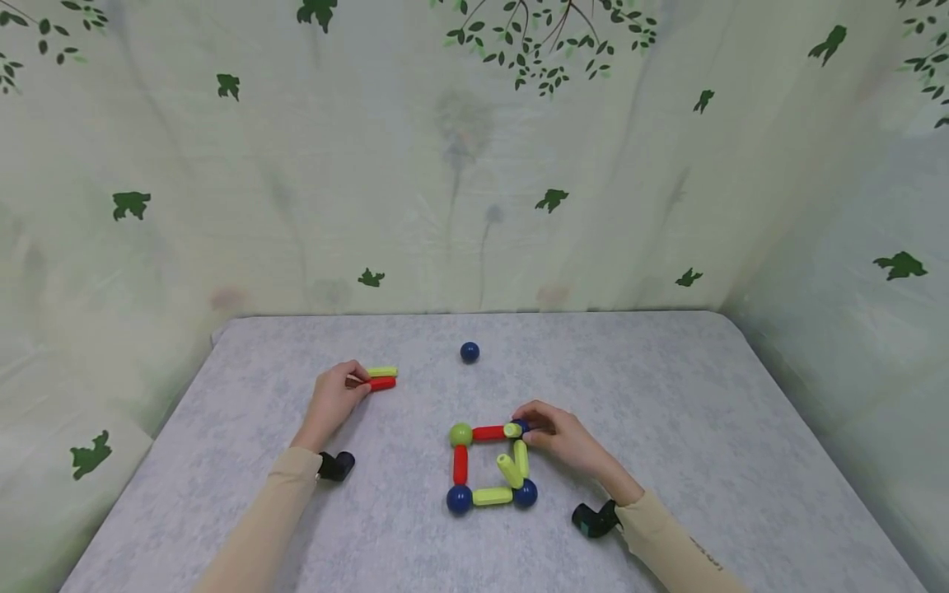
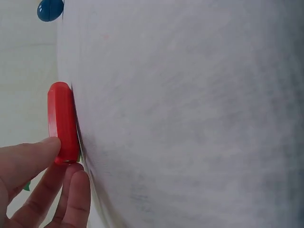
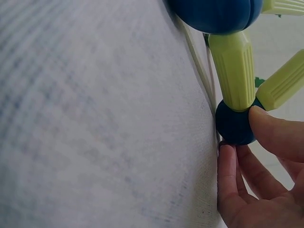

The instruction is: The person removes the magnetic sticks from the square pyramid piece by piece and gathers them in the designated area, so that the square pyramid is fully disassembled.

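Note:
My left hand [image 1: 359, 385] pinches the near end of a red stick [image 1: 383, 383] lying flat on the table; thumb and fingers show at that end of the red stick [image 2: 61, 123] in the left wrist view. A yellow-green stick [image 1: 382, 371] lies right behind it. My right hand [image 1: 528, 428] grips the blue corner ball [image 3: 235, 126] of a flat square frame [image 1: 460, 465] of sticks and balls. From that ball a yellow-green stick [image 3: 232, 71] runs to another blue ball [image 3: 216, 14], and a second yellow-green stick [image 3: 280, 88] leans inward.
A loose blue ball [image 1: 469, 352] sits toward the back of the grey table [image 1: 667, 395]. The frame also has a green ball [image 1: 460, 434] and a blue ball [image 1: 459, 499] at its left corners. A leaf-printed curtain closes in the back and both sides.

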Action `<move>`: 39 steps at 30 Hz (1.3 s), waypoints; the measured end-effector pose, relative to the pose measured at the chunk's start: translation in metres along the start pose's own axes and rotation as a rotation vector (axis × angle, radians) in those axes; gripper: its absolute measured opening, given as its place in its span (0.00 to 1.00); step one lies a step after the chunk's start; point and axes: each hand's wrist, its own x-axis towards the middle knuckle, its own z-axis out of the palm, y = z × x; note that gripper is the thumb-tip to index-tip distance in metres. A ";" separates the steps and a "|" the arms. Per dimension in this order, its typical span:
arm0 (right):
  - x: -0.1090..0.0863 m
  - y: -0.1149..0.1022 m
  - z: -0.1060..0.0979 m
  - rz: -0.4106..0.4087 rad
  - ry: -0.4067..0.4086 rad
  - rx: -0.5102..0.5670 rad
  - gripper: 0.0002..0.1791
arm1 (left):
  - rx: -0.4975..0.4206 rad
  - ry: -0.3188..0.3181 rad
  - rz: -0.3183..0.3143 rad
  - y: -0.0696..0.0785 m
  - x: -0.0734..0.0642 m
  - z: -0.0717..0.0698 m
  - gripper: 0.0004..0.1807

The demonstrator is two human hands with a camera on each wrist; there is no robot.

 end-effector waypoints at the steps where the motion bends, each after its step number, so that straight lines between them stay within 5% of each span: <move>1: 0.000 0.000 0.000 -0.003 -0.001 0.005 0.13 | 0.006 0.001 0.004 0.000 0.001 0.000 0.04; 7: -0.001 0.002 -0.001 -0.005 -0.005 0.020 0.13 | 0.025 0.017 0.022 -0.001 0.002 0.000 0.05; 12: -0.001 0.002 -0.001 -0.001 -0.003 0.016 0.13 | -0.023 0.003 0.156 0.010 -0.008 -0.001 0.08; 15: -0.001 0.001 0.000 0.009 -0.002 0.012 0.13 | -0.103 -0.103 0.283 0.027 -0.022 0.002 0.11; 20: -0.001 0.002 -0.001 0.007 -0.004 0.012 0.13 | -0.211 -0.375 0.446 0.067 -0.050 0.020 0.14; 24: 0.000 0.002 -0.001 -0.004 -0.006 0.019 0.13 | -0.221 -0.560 0.522 0.098 -0.069 0.044 0.17; 27: 0.000 0.001 -0.002 -0.017 -0.008 0.028 0.13 | -0.199 -0.636 0.545 0.116 -0.079 0.061 0.19; 31: -0.001 0.001 -0.002 -0.033 -0.015 0.035 0.13 | -0.177 -0.644 0.562 0.127 -0.086 0.079 0.17; 39: -0.001 0.001 -0.001 -0.031 -0.008 0.018 0.13 | -0.041 -0.490 0.629 0.128 -0.091 0.093 0.09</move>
